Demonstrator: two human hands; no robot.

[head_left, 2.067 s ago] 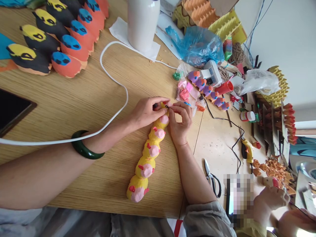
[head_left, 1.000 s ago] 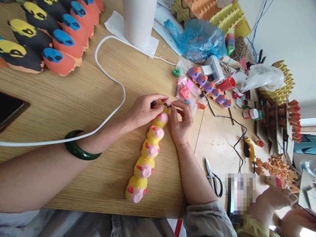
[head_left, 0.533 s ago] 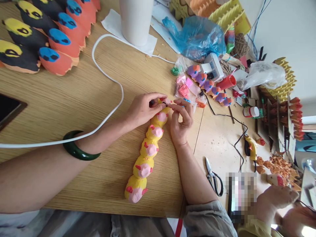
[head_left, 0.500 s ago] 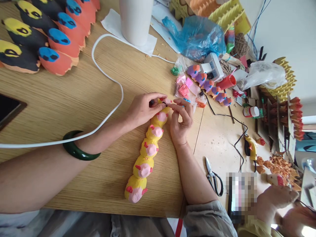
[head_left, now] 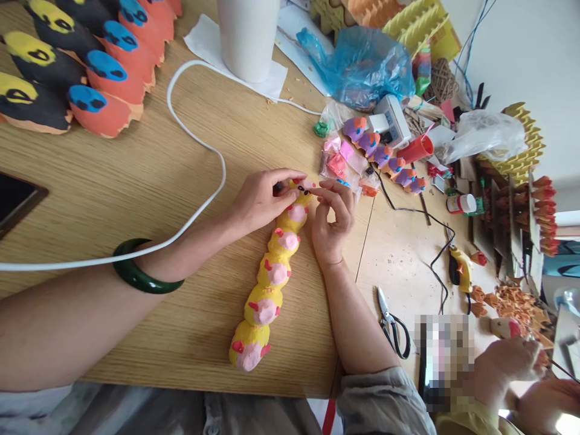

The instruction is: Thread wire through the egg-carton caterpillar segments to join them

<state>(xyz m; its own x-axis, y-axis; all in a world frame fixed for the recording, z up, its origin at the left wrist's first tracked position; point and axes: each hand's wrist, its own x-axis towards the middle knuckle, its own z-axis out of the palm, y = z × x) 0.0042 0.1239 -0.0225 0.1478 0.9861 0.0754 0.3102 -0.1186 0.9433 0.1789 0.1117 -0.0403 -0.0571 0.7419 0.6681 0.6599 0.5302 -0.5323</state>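
Note:
A strip of joined bumps, like a cut egg carton, lies on the wooden table, coloured yellow with pink patches and small red pieces on each bump. My left hand grips its far end between thumb and fingers. Two small black bits sit on the farthest bump, close to the left thumb. From the other side, my right hand reaches in with fingers bent in a pinch, its fingertip touching beside the black bits. Whatever lies between those fingertips is too small to make out. Something dark shows partly under my left fingers.
A white cable crosses the table and my left forearm. Painted carton pieces stand at upper left, near a white cylinder. Clay packets, a purple strip and scissors lie rightward. A co-worker's hand is at lower right.
The black material, held as a bent strand between my fingertips earlier, now shows as two bits on the far bump. My right fingertip has shifted slightly to the right; the left hand keeps its grip.

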